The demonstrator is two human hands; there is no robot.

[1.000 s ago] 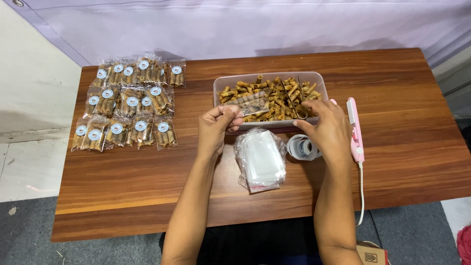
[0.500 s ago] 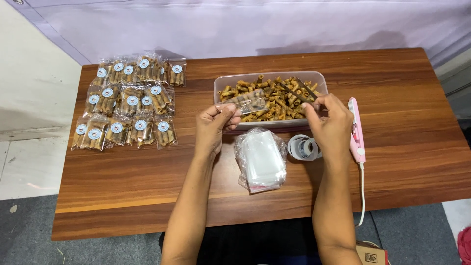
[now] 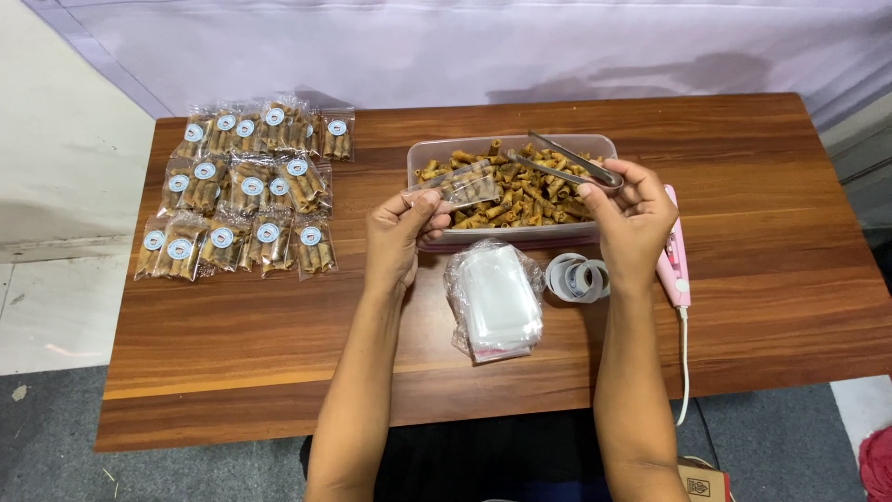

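My left hand [image 3: 398,234] holds a small clear plastic bag [image 3: 458,187] with a few brown rolled snacks in it, over the near edge of a clear plastic tub [image 3: 420,151] full of the same snacks. My right hand [image 3: 634,221] grips metal tongs [image 3: 560,164] whose tips point left into the tub, toward the bag. Just below the tub lie a stack of unfilled clear bags [image 3: 495,299] and a roll of round stickers [image 3: 577,279].
Several filled, stickered snack bags [image 3: 243,191] lie in rows at the table's far left. A pink hand-held sealer [image 3: 673,257] with a white cord lies right of my right hand. The wooden table [image 3: 762,260] stands against a pale cloth backdrop.
My right hand has lifted from the table by the sealer and now holds the tongs over the tub. The left hand keeps the small bag at the tub's edge.
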